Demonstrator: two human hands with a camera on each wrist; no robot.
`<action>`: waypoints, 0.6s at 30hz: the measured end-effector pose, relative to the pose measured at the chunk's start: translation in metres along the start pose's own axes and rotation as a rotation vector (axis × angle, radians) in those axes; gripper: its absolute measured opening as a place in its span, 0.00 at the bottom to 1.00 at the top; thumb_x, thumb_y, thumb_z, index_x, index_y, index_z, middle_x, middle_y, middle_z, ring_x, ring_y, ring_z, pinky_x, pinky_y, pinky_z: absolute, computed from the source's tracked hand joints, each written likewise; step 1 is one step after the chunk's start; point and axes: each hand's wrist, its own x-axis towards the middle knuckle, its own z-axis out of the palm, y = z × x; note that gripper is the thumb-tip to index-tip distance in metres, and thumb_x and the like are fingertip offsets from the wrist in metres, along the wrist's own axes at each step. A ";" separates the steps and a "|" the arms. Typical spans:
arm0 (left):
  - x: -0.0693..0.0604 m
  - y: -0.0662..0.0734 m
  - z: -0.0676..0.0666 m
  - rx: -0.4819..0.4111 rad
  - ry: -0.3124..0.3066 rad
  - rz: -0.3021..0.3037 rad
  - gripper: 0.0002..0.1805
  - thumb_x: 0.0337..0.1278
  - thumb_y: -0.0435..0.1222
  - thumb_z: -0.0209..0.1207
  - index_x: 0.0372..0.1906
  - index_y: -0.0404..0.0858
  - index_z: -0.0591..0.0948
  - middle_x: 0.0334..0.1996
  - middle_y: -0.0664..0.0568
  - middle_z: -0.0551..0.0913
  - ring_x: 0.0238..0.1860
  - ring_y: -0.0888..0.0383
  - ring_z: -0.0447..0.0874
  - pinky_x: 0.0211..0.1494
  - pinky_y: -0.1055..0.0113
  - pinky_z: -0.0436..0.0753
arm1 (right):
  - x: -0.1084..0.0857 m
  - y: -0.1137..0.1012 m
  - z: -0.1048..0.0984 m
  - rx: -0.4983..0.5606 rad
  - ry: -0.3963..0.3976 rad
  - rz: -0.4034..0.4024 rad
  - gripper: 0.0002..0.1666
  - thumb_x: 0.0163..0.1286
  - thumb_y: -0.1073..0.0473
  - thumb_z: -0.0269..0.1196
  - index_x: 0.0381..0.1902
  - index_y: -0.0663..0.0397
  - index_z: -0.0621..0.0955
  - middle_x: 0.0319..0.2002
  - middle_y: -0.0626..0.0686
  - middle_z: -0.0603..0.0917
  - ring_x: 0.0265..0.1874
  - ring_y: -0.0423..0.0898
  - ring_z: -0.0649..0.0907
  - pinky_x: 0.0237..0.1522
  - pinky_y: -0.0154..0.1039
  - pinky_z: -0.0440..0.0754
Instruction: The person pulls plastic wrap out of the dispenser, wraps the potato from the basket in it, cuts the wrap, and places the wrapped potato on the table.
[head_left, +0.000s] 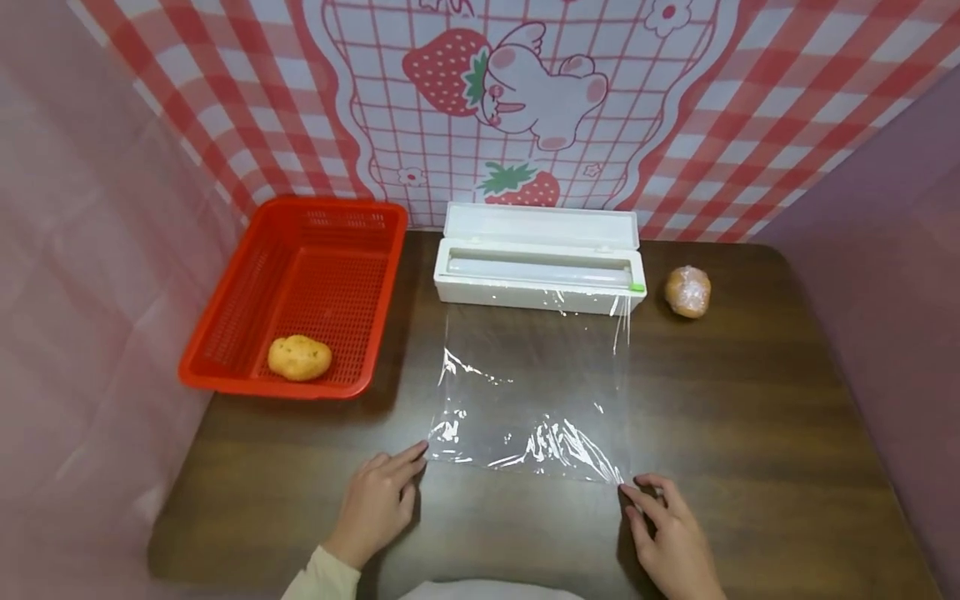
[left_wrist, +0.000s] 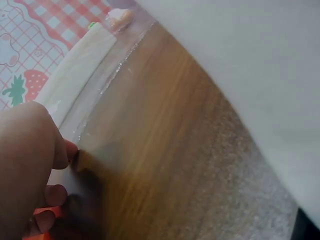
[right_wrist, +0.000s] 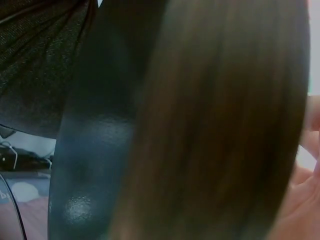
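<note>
A sheet of clear plastic wrap point(head_left: 536, 375) stretches from a white wrap dispenser box point(head_left: 540, 297) toward the front of the table. My left hand point(head_left: 377, 504) pinches the sheet's near left corner; in the left wrist view, fingertips meet the film's edge. At the near right corner, my right hand point(head_left: 671, 533) pinches the film between thumb and fingers, and creases run into that corner. The right wrist view catches only part of this hand point(right_wrist: 302, 195) at its edge. The dispenser's lid stands up, with the roll visible inside.
A red plastic basket point(head_left: 273, 388) stands at the left with one potato point(head_left: 300, 358) in it. Right of the dispenser lies a roundish potato-like item point(head_left: 687, 292) covered in film. Behind the brown table point(head_left: 750, 400) hangs a red checked cloth point(head_left: 255, 108).
</note>
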 end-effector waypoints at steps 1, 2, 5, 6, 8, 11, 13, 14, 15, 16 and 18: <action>0.001 0.000 0.000 -0.001 -0.008 -0.007 0.18 0.42 0.28 0.65 0.43 0.40 0.91 0.54 0.56 0.86 0.29 0.58 0.77 0.35 0.62 0.77 | 0.001 0.001 -0.001 0.005 0.002 -0.007 0.21 0.46 0.74 0.74 0.41 0.57 0.89 0.47 0.55 0.81 0.34 0.45 0.80 0.33 0.38 0.76; 0.001 0.000 0.000 -0.004 -0.013 -0.011 0.17 0.42 0.28 0.65 0.42 0.40 0.91 0.54 0.56 0.86 0.29 0.58 0.78 0.34 0.62 0.78 | 0.002 0.001 -0.001 0.007 0.003 -0.009 0.22 0.46 0.74 0.74 0.42 0.57 0.89 0.47 0.54 0.81 0.35 0.45 0.80 0.34 0.37 0.76; 0.008 -0.002 -0.002 -0.037 0.035 0.029 0.14 0.40 0.25 0.63 0.36 0.37 0.91 0.45 0.54 0.89 0.30 0.56 0.82 0.34 0.61 0.81 | 0.005 0.000 -0.002 0.020 0.010 0.009 0.30 0.45 0.76 0.74 0.50 0.59 0.87 0.46 0.54 0.81 0.32 0.43 0.80 0.33 0.31 0.74; 0.012 -0.004 -0.004 -0.053 0.067 0.053 0.13 0.39 0.23 0.62 0.33 0.36 0.90 0.40 0.53 0.90 0.29 0.56 0.83 0.33 0.61 0.81 | 0.006 0.000 -0.001 0.027 0.014 0.023 0.33 0.45 0.76 0.74 0.53 0.60 0.85 0.46 0.54 0.81 0.31 0.42 0.79 0.32 0.29 0.73; 0.021 -0.010 -0.010 -0.071 0.142 0.105 0.12 0.38 0.21 0.59 0.28 0.35 0.88 0.31 0.51 0.89 0.26 0.54 0.84 0.29 0.60 0.81 | 0.007 -0.001 -0.001 0.037 0.021 0.057 0.38 0.46 0.77 0.73 0.60 0.60 0.82 0.45 0.54 0.80 0.30 0.39 0.76 0.31 0.27 0.71; 0.035 -0.021 -0.023 -0.057 0.253 0.163 0.11 0.38 0.21 0.55 0.25 0.35 0.85 0.24 0.51 0.85 0.23 0.52 0.83 0.25 0.59 0.81 | 0.008 -0.001 0.001 0.055 0.038 0.091 0.41 0.46 0.77 0.72 0.63 0.61 0.79 0.45 0.55 0.79 0.29 0.38 0.73 0.29 0.28 0.67; 0.043 -0.029 -0.034 -0.034 0.285 0.174 0.10 0.41 0.23 0.54 0.25 0.35 0.85 0.26 0.50 0.86 0.23 0.51 0.83 0.25 0.58 0.81 | 0.007 -0.002 0.001 0.060 0.040 0.107 0.41 0.47 0.77 0.72 0.62 0.61 0.80 0.46 0.56 0.78 0.29 0.38 0.73 0.29 0.28 0.67; 0.046 -0.033 -0.039 -0.016 0.296 0.177 0.10 0.42 0.24 0.54 0.26 0.35 0.85 0.27 0.50 0.86 0.24 0.51 0.83 0.26 0.58 0.81 | 0.007 -0.002 0.001 0.062 0.041 0.112 0.40 0.46 0.77 0.72 0.62 0.61 0.80 0.46 0.56 0.78 0.29 0.38 0.73 0.29 0.28 0.67; 0.049 -0.037 -0.045 -0.005 0.303 0.178 0.10 0.44 0.24 0.54 0.26 0.35 0.85 0.28 0.49 0.87 0.26 0.50 0.83 0.28 0.57 0.82 | 0.007 -0.002 0.002 0.063 0.040 0.116 0.40 0.46 0.78 0.72 0.62 0.61 0.80 0.47 0.57 0.78 0.29 0.38 0.73 0.29 0.28 0.67; 0.052 -0.040 -0.052 0.007 0.308 0.179 0.09 0.45 0.24 0.54 0.27 0.34 0.85 0.29 0.49 0.87 0.27 0.50 0.83 0.29 0.57 0.82 | 0.007 -0.002 0.002 0.062 0.038 0.116 0.40 0.46 0.78 0.72 0.62 0.61 0.80 0.48 0.58 0.78 0.29 0.38 0.73 0.29 0.27 0.67; 0.056 -0.046 -0.064 0.016 0.325 0.180 0.10 0.46 0.25 0.54 0.28 0.33 0.85 0.30 0.48 0.88 0.28 0.49 0.83 0.31 0.56 0.82 | 0.009 -0.002 0.003 0.060 0.032 0.110 0.40 0.46 0.77 0.72 0.61 0.61 0.80 0.48 0.58 0.77 0.29 0.38 0.73 0.29 0.27 0.67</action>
